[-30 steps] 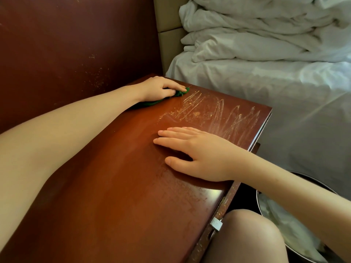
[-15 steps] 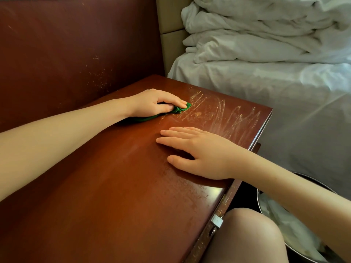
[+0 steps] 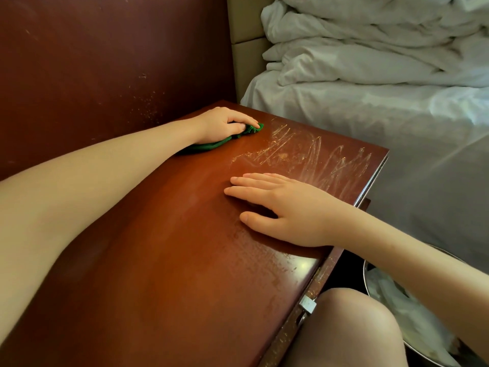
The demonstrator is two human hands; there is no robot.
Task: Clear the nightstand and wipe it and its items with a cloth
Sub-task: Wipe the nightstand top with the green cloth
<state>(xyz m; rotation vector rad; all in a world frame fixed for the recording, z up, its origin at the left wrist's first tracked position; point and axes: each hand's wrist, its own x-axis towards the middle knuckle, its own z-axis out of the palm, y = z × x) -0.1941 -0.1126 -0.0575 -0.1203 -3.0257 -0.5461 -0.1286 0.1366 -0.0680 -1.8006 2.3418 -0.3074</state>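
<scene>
Plainly the wiping step is in hand: the left grip [image 3: 225, 124] curls round the green cloth [image 3: 209, 146] at the far edge of the desk [image 3: 172, 260], while the right grip [image 3: 285, 207] lies flat on it, fingers straight, holding nothing. Next the cloth probably needs to sweep over the pale streaks [image 3: 317, 154] beside it.

Free: I had room to pass over the nightstand [image 3: 172, 260] top between my arms | Back: wall panel [image 3: 105, 62] closed the far side, my left hand [image 3: 225, 125] and cloth [image 3: 211, 146] near it | Right: my right hand [image 3: 285, 207] lay flat by the edge, bed [image 3: 370, 115] close beyond | Below: my knee [image 3: 352, 327] and a bin [image 3: 397, 300] filled the gap.
</scene>
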